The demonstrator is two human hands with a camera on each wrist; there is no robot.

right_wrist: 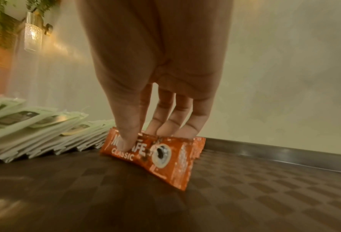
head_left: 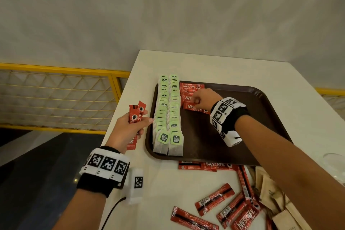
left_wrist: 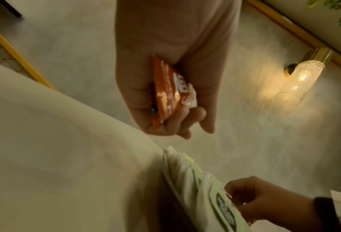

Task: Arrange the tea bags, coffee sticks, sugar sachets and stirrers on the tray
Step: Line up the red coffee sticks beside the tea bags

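Observation:
A dark brown tray (head_left: 233, 136) lies on the white table. Two overlapping rows of green-tagged tea bags (head_left: 168, 114) run along its left side. Beside them lies a column of red coffee sticks (head_left: 190, 89). My right hand (head_left: 203, 99) pinches the nearest stick (right_wrist: 151, 155) between thumb and fingertips, and that stick rests on the tray floor (right_wrist: 245, 196). My left hand (head_left: 130, 127) hovers left of the tray and grips a small bundle of coffee sticks (head_left: 136, 112), also seen as red sticks (left_wrist: 165, 94) in its fist.
Several loose coffee sticks (head_left: 224, 205) lie scattered on the table in front of the tray. Brown paper packets (head_left: 270, 188) sit at the right near my forearm. A yellow railing (head_left: 61, 99) borders the table's left. A wall lamp (left_wrist: 296, 80) glows on the wall.

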